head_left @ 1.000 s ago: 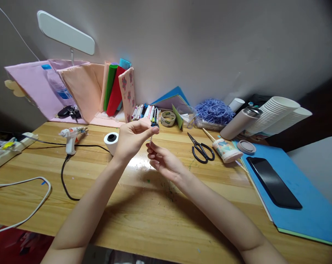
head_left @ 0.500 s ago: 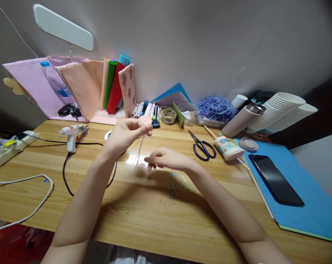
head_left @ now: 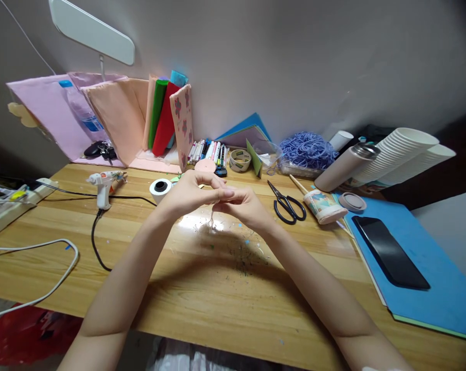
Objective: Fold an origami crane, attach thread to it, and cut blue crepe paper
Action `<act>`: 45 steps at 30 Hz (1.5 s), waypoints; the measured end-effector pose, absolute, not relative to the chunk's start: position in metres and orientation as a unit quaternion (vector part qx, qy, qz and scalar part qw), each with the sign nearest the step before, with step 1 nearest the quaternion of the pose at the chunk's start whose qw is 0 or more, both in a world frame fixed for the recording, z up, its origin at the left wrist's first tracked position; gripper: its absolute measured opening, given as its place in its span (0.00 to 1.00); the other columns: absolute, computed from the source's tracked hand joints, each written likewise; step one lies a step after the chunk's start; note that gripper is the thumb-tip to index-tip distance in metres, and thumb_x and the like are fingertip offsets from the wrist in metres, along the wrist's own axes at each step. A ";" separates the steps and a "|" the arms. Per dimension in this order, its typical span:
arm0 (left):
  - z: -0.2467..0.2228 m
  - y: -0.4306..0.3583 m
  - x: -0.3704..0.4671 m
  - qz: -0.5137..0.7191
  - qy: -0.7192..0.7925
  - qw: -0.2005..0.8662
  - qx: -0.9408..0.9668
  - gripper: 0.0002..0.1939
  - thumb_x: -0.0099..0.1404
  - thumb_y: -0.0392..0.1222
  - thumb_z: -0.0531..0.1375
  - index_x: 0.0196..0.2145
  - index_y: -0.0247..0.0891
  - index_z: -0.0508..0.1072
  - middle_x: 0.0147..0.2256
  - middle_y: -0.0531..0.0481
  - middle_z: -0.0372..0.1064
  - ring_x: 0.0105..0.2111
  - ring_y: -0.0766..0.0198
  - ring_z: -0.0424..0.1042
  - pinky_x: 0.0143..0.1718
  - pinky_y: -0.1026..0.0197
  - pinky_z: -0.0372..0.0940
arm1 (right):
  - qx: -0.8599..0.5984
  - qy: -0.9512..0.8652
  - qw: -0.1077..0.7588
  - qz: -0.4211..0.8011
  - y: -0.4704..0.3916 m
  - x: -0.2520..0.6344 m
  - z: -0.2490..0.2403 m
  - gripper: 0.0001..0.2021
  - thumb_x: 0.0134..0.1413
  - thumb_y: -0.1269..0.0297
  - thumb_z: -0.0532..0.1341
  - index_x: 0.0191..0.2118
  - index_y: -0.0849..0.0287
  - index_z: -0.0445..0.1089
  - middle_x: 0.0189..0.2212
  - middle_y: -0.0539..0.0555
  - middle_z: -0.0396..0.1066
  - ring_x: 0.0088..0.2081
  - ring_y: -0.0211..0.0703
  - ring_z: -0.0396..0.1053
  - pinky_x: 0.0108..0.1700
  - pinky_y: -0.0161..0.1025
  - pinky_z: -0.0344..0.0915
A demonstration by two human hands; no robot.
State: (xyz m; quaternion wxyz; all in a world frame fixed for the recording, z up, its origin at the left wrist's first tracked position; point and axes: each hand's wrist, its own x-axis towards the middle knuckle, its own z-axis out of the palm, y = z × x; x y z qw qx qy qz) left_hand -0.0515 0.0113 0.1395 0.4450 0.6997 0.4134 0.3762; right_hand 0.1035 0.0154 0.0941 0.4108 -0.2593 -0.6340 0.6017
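Over the middle of the desk my left hand [head_left: 190,193] and my right hand [head_left: 246,206] meet, fingertips touching. Both are pinched closed on thin pale threads. The loose thread ends [head_left: 212,219] dangle below the fingers, while the part between the fingertips is hidden. Just behind my left hand is a round pink disc [head_left: 205,165], apart from the fingers as far as I can see. A white roll with a black core [head_left: 160,188] stands beside my left wrist. Black-handled scissors [head_left: 287,203] lie to the right of my right hand.
A glue gun [head_left: 103,188] with a black cord stands at left, near a white cable [head_left: 58,242]. Markers [head_left: 208,152], a tape roll [head_left: 239,160] and purple yarn [head_left: 308,149] line the back. At right are a steel-topped bottle [head_left: 344,167], paper cups [head_left: 400,154] and a phone [head_left: 389,252] on blue sheets.
My right hand has risen to meet my left hand, and its fingers have closed at the threads. My left hand has lowered slightly and moved right, uncovering the white roll. The view has shifted a little.
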 end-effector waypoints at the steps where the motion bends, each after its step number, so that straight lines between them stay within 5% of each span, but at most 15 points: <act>1: 0.139 0.011 -0.050 0.375 0.418 0.444 0.699 0.14 0.51 0.49 0.64 0.19 0.36 0.72 0.28 0.48 0.72 0.35 0.61 0.70 0.41 0.59 0.63 | -0.258 -0.628 0.411 0.608 0.014 0.102 0.093 0.05 0.44 0.60 0.66 0.27 0.54 0.77 0.27 0.50 0.70 0.33 0.39 0.65 0.37 0.39 0.61; 9: 0.133 0.016 -0.056 0.414 0.452 0.468 0.636 0.23 0.61 0.59 0.52 0.32 0.36 0.75 0.33 0.45 0.73 0.35 0.63 0.72 0.40 0.61 0.64 | -0.296 -0.609 0.500 0.541 0.015 0.102 0.095 0.03 0.45 0.62 0.66 0.26 0.53 0.76 0.27 0.51 0.69 0.34 0.40 0.65 0.39 0.39 0.61; 16: 0.137 0.012 -0.072 0.191 0.423 0.495 0.735 0.18 0.63 0.53 0.52 0.34 0.39 0.76 0.36 0.46 0.75 0.42 0.60 0.71 0.46 0.61 0.60 | -0.350 -0.537 0.541 0.544 0.020 0.101 0.086 0.05 0.46 0.61 0.64 0.28 0.55 0.76 0.25 0.49 0.66 0.24 0.33 0.56 0.25 0.34 0.51; 21: 0.135 0.014 -0.070 0.147 0.417 0.463 0.768 0.19 0.65 0.52 0.50 0.38 0.40 0.76 0.30 0.49 0.73 0.35 0.62 0.71 0.39 0.64 0.62 | -0.385 -0.464 0.580 0.548 0.028 0.102 0.079 0.09 0.43 0.57 0.65 0.30 0.55 0.75 0.24 0.48 0.64 0.21 0.31 0.49 0.22 0.34 0.45; 28: 0.135 0.017 -0.076 0.153 0.446 0.421 0.775 0.17 0.64 0.50 0.51 0.36 0.42 0.77 0.29 0.50 0.70 0.32 0.64 0.69 0.36 0.65 0.61 | -0.396 -0.402 0.614 0.552 0.042 0.113 0.079 0.11 0.36 0.56 0.68 0.28 0.56 0.74 0.23 0.48 0.63 0.21 0.30 0.50 0.21 0.33 0.45; 35: 0.131 0.019 -0.086 0.150 0.439 0.421 0.780 0.19 0.64 0.52 0.50 0.34 0.40 0.76 0.36 0.49 0.73 0.37 0.63 0.70 0.44 0.63 0.60 | -0.397 -0.399 0.607 0.561 0.047 0.116 0.077 0.11 0.35 0.56 0.68 0.27 0.57 0.74 0.23 0.48 0.64 0.21 0.30 0.51 0.21 0.33 0.44; 40: 0.128 0.019 -0.074 0.244 0.462 0.394 0.756 0.21 0.65 0.54 0.48 0.45 0.40 0.72 0.47 0.45 0.69 0.49 0.59 0.66 0.52 0.57 0.56 | -0.376 -0.485 0.599 0.514 0.040 0.115 0.082 0.06 0.42 0.59 0.66 0.27 0.55 0.75 0.24 0.48 0.65 0.22 0.31 0.52 0.24 0.34 0.48; 45: 0.125 0.018 -0.047 0.293 0.398 0.422 0.760 0.17 0.64 0.50 0.51 0.40 0.39 0.74 0.43 0.47 0.72 0.46 0.60 0.68 0.50 0.58 0.57 | -0.360 -0.557 0.590 0.460 0.032 0.115 0.089 0.04 0.47 0.61 0.64 0.28 0.52 0.76 0.26 0.49 0.66 0.28 0.36 0.60 0.30 0.36 0.56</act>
